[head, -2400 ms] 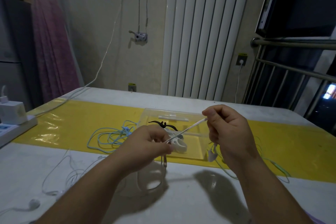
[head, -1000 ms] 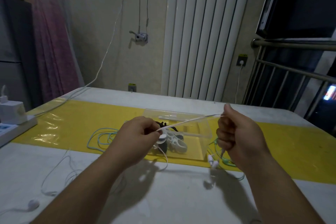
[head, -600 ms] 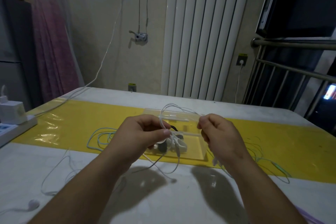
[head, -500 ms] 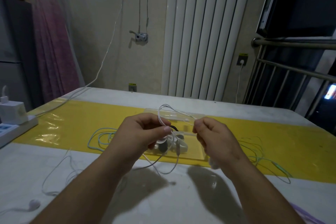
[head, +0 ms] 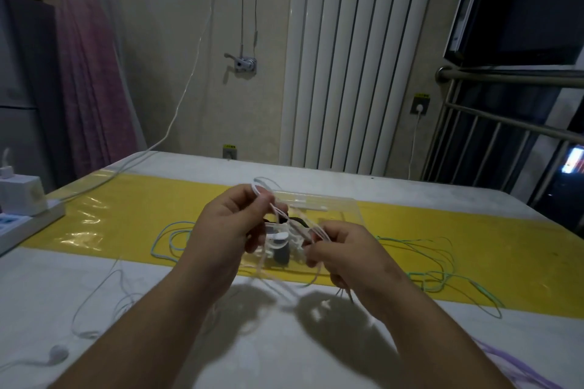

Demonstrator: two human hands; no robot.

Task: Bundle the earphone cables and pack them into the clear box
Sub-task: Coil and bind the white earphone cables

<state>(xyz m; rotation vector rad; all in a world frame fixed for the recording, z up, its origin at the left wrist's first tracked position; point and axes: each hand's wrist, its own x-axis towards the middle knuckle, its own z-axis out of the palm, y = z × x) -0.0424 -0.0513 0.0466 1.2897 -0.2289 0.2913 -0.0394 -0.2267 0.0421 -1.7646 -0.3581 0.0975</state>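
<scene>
Since the stretch the hands have closed in: curled fingers [head: 249, 202] of left hand [head: 230, 230] and right hand [head: 350, 256] pinch the white cable [head: 284, 216] in loops, clear box [head: 344, 215] at 12 o'clock; bundling advances

Dim overhead light, motion blur, fisheye

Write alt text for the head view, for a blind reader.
A left hand and a right hand pinch looped strands of a thin white earphone cable between them, in front of a clear plastic box on a yellow strip. A loose teal cable lies left of it.
</scene>
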